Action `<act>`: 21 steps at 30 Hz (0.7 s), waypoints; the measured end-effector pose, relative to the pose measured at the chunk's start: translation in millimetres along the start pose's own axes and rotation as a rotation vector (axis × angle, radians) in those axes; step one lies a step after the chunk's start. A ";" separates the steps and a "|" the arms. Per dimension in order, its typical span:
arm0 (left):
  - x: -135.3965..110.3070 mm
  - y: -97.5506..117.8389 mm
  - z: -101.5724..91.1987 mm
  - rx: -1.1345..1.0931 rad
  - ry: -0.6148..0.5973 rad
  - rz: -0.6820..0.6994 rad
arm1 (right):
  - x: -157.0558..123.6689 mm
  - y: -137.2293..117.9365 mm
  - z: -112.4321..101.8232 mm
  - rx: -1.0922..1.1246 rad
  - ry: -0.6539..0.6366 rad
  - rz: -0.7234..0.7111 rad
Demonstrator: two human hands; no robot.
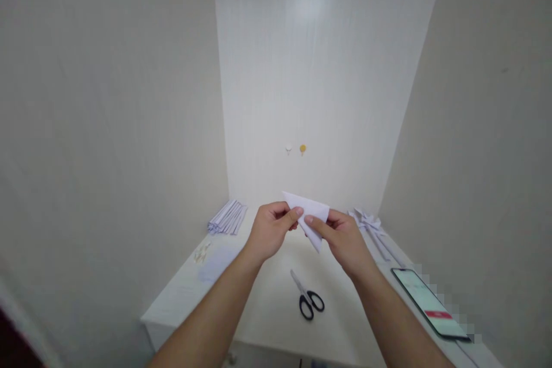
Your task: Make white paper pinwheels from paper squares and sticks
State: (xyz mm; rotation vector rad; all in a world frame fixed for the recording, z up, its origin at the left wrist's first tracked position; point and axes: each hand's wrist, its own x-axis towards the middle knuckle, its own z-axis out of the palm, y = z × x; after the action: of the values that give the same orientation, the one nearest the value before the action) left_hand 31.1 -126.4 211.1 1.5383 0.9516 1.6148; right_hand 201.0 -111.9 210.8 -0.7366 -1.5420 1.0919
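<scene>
Both hands hold one small folded piece of white paper [309, 210] in the air above a white table [267, 310]. My left hand [271, 231] pinches its left side between thumb and fingers. My right hand [340, 240] grips its right side, thumb pressed on the front face. The paper's lower corner points down between the two hands.
Black-handled scissors [307, 296] lie on the table below the hands. A stack of folded paper strips [227, 217] sits at the back left, folded paper pieces [370, 224] at the back right. A phone [428, 301] lies at the right edge. Walls close in on three sides.
</scene>
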 end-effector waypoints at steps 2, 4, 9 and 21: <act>27.2 -1.7 -3.6 0.007 -0.031 0.030 | 26.2 3.2 -5.1 -0.007 -0.005 -0.022; 50.2 -4.3 -8.8 0.010 -0.094 0.052 | 47.1 8.5 -11.3 -0.016 -0.041 -0.040; 90.2 -22.9 -14.2 0.022 -0.141 0.095 | 84.3 31.6 -24.7 -0.015 -0.074 -0.109; 106.3 -70.8 -15.7 0.069 -0.141 0.045 | 110.4 73.9 -33.4 -0.045 -0.082 -0.024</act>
State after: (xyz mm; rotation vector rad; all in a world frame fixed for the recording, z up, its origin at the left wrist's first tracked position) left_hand 10.4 0.2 200.2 1.7075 0.9094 1.4959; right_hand 199.2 23.2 188.1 -0.7099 -1.6457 1.0846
